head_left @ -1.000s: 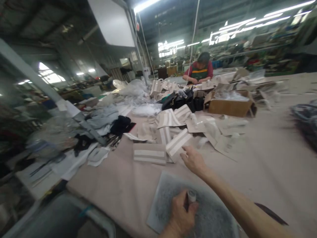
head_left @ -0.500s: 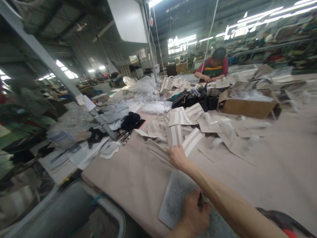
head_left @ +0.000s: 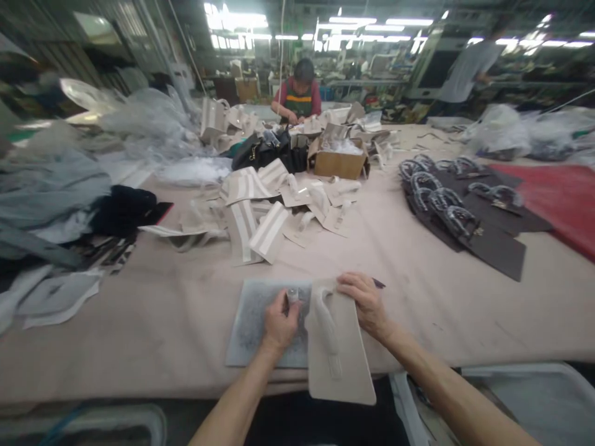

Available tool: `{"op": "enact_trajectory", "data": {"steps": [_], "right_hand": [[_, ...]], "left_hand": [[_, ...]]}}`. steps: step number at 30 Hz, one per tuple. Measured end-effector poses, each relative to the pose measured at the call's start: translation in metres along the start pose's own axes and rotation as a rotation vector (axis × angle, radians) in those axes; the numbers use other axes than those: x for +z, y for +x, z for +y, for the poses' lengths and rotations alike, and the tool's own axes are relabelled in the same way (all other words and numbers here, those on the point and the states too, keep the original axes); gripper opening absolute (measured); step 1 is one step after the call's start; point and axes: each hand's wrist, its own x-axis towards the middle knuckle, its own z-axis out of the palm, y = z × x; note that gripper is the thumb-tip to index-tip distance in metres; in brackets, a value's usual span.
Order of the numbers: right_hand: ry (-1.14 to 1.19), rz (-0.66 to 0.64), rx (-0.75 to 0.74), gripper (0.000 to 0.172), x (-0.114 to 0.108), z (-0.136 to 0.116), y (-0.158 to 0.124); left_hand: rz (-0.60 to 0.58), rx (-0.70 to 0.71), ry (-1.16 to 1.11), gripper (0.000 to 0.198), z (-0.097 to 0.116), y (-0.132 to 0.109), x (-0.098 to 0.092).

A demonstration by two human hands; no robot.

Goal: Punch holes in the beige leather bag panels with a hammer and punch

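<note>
Cluttered workshop table (head_left: 139, 322): my left hand (head_left: 279, 323) grips a small applicator (head_left: 292, 295) over the grey mat (head_left: 253, 322); my right hand (head_left: 365, 300) rests open-fingered, pinning the beige panel (head_left: 344, 353). I judge gluing comes next, needing a steady panel.

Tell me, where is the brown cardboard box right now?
In the head view the cardboard box sits far back on the table, slightly right of centre, beside the black bags and before the seated person.

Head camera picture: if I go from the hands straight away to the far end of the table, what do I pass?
Grey mat under the left hand → striped beige pieces → cardboard box → a person in a green apron.
</note>
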Motion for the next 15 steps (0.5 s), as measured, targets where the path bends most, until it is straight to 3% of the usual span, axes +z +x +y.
{"op": "enact_trajectory", "data": {"steps": [4, 8, 13, 15], "right_hand": [[-0.154, -0.293, 0.121, 0.038, 0.02, 0.008, -0.052], [-0.294, -0.481, 0.29, 0.059, 0.008, -0.006, -0.047], [-0.204, -0.267, 0.659, 0.045, -0.012, -0.051, -0.017], [-0.141, -0.261, 0.722, 0.065, -0.007, -0.077, -0.008]], "left_hand": [[-0.048, 0.002, -0.045, 0.028, -0.002, 0.0, -0.003], [-0.041, 0.013, -0.042, 0.027, -0.002, 0.0, -0.003], [-0.048, 0.04, -0.034, 0.025, -0.004, 0.0, -0.002], [-0.052, 0.04, -0.038, 0.025, -0.004, 0.0, -0.001]]}}
